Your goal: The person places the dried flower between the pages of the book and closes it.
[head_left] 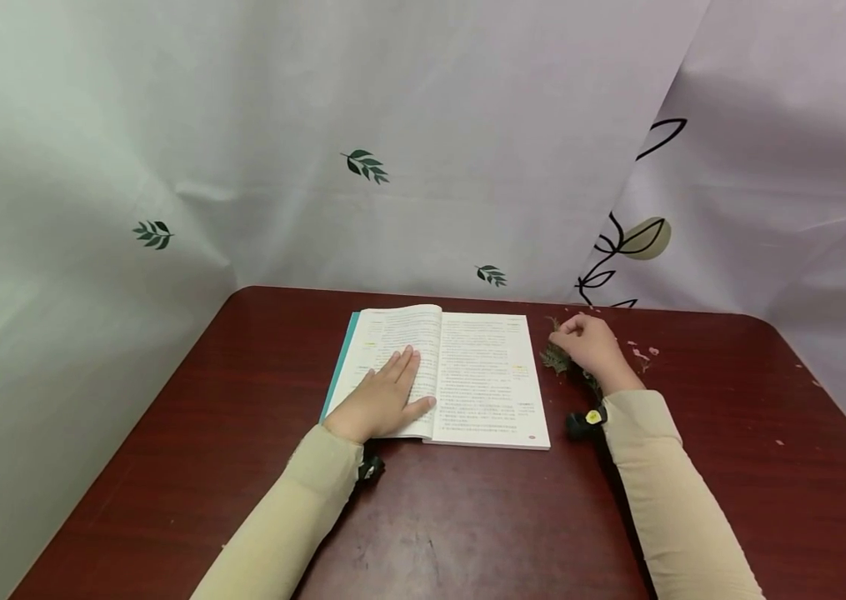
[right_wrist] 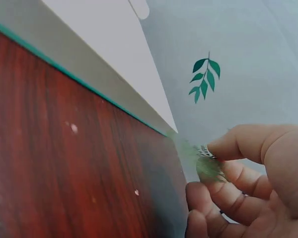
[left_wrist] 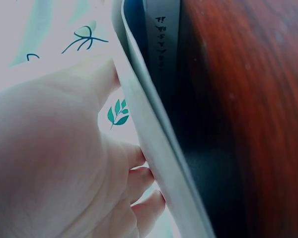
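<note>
An open book with printed pages and a teal cover edge lies on the table. My left hand rests flat on its left page, fingers straight and thumb spread toward the middle fold. In the left wrist view, the fingertips touch the page beside the thick page edge. Just right of the book, my right hand pinches a green fern-like sprig between thumb and fingers. In the head view the sprig's feathery leaves hang below the fingers, beside the right page.
Small pink petal-like bits are scattered on the dark red table, mostly right of the right hand. A pale cloth with leaf prints hangs behind the table's back edge. Dark cameras are worn on the wrists.
</note>
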